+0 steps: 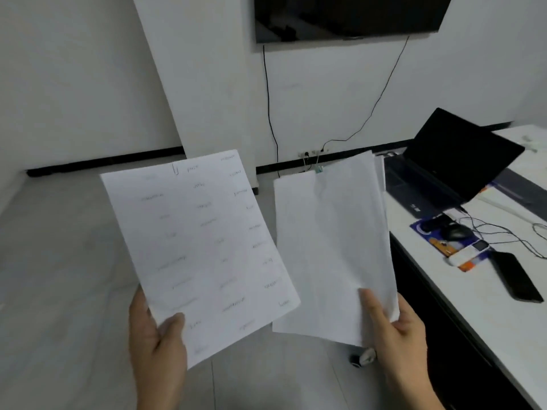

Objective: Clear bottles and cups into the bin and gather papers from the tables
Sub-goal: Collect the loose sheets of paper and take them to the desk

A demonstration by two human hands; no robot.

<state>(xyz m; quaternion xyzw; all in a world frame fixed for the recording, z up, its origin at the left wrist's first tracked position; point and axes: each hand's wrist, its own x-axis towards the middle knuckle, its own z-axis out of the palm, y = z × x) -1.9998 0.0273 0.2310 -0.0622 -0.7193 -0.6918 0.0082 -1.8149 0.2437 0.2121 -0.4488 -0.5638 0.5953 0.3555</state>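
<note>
My left hand [157,335] grips the lower left corner of a paper-clipped set of sheets [201,247] with faint writing, held up above the floor. My right hand [396,329] pinches the bottom right corner of a thicker stack of blank-looking white papers [331,247], fastened at the top by a small green binder clip [319,169]. The two bundles hang side by side, slightly apart. No bottles, cups or bin are in view.
A white table [485,306] stands at the right with an open black laptop [453,164], a mouse [457,232] on a colourful pad, a black phone [518,276] and loose cables. A wall-mounted screen [349,16] hangs ahead. Grey floor [59,261] lies to the left.
</note>
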